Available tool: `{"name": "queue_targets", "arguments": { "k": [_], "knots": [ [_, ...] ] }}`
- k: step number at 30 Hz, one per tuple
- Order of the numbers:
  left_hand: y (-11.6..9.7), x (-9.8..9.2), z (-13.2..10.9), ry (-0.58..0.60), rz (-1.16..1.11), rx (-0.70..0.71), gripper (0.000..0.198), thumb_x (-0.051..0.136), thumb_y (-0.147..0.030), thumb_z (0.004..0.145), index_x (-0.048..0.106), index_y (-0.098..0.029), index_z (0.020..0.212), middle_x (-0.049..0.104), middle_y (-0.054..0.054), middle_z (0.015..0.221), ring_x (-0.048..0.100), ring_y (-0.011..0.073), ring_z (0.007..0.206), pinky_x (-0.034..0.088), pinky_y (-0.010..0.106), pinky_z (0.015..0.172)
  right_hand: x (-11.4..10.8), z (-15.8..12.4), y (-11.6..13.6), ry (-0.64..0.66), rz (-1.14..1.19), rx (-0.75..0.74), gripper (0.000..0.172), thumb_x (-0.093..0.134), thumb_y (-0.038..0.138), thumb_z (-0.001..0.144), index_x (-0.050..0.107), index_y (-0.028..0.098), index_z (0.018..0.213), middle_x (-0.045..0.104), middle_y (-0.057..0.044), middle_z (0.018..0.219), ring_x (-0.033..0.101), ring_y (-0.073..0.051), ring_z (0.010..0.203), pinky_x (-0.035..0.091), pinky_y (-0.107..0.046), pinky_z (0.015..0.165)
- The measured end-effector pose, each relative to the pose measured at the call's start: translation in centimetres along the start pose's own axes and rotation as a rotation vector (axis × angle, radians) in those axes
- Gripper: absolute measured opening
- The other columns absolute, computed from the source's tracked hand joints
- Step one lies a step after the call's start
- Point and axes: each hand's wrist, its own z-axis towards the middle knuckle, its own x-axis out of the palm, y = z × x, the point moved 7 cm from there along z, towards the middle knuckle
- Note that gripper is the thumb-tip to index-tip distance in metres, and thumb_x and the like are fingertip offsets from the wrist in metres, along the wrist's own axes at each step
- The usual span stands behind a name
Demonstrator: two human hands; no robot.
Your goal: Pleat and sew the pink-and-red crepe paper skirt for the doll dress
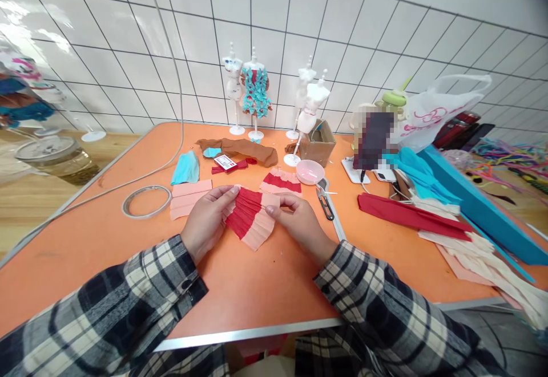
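In the head view, a pleated red-and-pink sheet [247, 215] was pinched by the fingers [233, 191] of the left hand [209, 217] and right hand [300, 223], above the desk [257, 294]. A tape roll [145, 214] was seen left of the fingers, a bowl [310, 173] beyond them, rightward.

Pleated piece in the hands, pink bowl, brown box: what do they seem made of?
Pleated piece: probably matte crepe paper, going by its crisp folds; thin cloth is possible. Pink bowl: likely plastic, smooth and slightly shiny, with a thin rim. Brown box: looks like plain matte cardboard, from its stiff flat sides.
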Motion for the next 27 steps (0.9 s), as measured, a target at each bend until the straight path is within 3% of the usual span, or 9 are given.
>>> {"name": "queue_targets", "arguments": {
  "k": [6, 8, 11, 12, 14, 19, 24, 27],
  "knots": [
    [-0.3, -0.2, 0.2, -0.012, 0.002, 0.034, 0.025, 0.088, -0.026, 0.070, 0.071, -0.014, 0.084, 0.075, 0.002, 0.071, 0.066, 0.0126, 0.057, 0.056, 0.023, 0.059, 0.5, 0.1, -1.2, 0.099, -0.011, 0.100, 0.030, 0.073, 0.047, 0.075, 0.063, 0.018, 0.074, 0.065, -0.002, 0.079, 0.060, -0.018, 0.076, 0.049, -0.032, 0.073],
    [-0.2, -0.1, 0.2, 0.015, 0.020, 0.015, 0.026, 0.089, -0.026, 0.069, 0.071, -0.014, 0.083, 0.075, 0.002, 0.072, 0.067, 0.0128, 0.059, 0.056, 0.023, 0.061, 0.0, 0.2, -1.1, 0.062, -0.026, 0.116, 0.031, 0.065, 0.049, 0.080, 0.062, 0.019, 0.077, 0.064, -0.003, 0.080, 0.060, -0.018, 0.076, 0.049, -0.031, 0.069],
    [0.8, 0.4, -0.1, 0.119, 0.106, -0.096, 0.028, 0.092, -0.026, 0.064, 0.072, -0.014, 0.081, 0.075, 0.003, 0.074, 0.068, 0.0138, 0.062, 0.056, 0.024, 0.063, -1.9, 0.1, 1.0, -0.161, -0.237, -0.082, 0.025, 0.061, 0.045, 0.084, 0.062, 0.020, 0.082, 0.064, -0.003, 0.087, 0.058, -0.018, 0.078, 0.047, -0.031, 0.070],
    [1.2, 0.6, -0.3, 0.164, 0.154, -0.132, 0.029, 0.092, -0.027, 0.063, 0.073, -0.014, 0.081, 0.076, 0.004, 0.076, 0.068, 0.0140, 0.063, 0.055, 0.024, 0.063, -2.2, 0.0, 1.7, -0.191, -0.321, -0.154, 0.022, 0.061, 0.041, 0.084, 0.063, 0.020, 0.083, 0.065, -0.003, 0.089, 0.057, -0.017, 0.079, 0.046, -0.031, 0.072],
    [1.8, 1.0, -0.8, 0.242, 0.255, -0.165, 0.030, 0.092, -0.031, 0.065, 0.075, -0.015, 0.083, 0.076, 0.004, 0.080, 0.068, 0.0144, 0.066, 0.054, 0.024, 0.065, -1.7, -0.1, 2.2, -0.133, -0.410, -0.190, 0.019, 0.062, 0.037, 0.085, 0.067, 0.020, 0.090, 0.068, -0.003, 0.090, 0.056, -0.016, 0.076, 0.045, -0.031, 0.072],
    [1.7, 1.4, -1.3, 0.292, 0.348, -0.123, 0.038, 0.092, -0.036, 0.066, 0.076, -0.016, 0.095, 0.077, 0.006, 0.087, 0.071, 0.0182, 0.075, 0.055, 0.028, 0.070, 0.3, -0.2, 0.6, 0.103, -0.294, -0.035, 0.037, 0.071, 0.029, 0.077, 0.064, 0.020, 0.113, 0.065, 0.002, 0.077, 0.051, -0.012, 0.062, 0.040, -0.028, 0.061],
    [1.4, 1.4, -1.4, 0.237, 0.184, -0.206, 0.049, 0.093, -0.027, 0.066, 0.071, -0.017, 0.110, 0.078, 0.008, 0.097, 0.073, 0.0198, 0.088, 0.057, 0.029, 0.078, -0.2, 0.2, 0.2, 0.011, -0.091, 0.000, 0.040, 0.071, 0.031, 0.075, 0.059, 0.019, 0.112, 0.062, 0.003, 0.075, 0.058, -0.014, 0.068, 0.045, -0.028, 0.067],
    [1.7, 1.3, -1.4, 0.222, 0.174, -0.267, 0.047, 0.093, -0.021, 0.064, 0.071, -0.016, 0.106, 0.078, 0.007, 0.093, 0.072, 0.0179, 0.082, 0.056, 0.028, 0.075, -0.5, 0.2, 0.3, -0.013, -0.080, -0.018, 0.038, 0.072, 0.032, 0.076, 0.058, 0.019, 0.108, 0.063, 0.002, 0.078, 0.061, -0.015, 0.073, 0.047, -0.029, 0.072]
  ]
}}
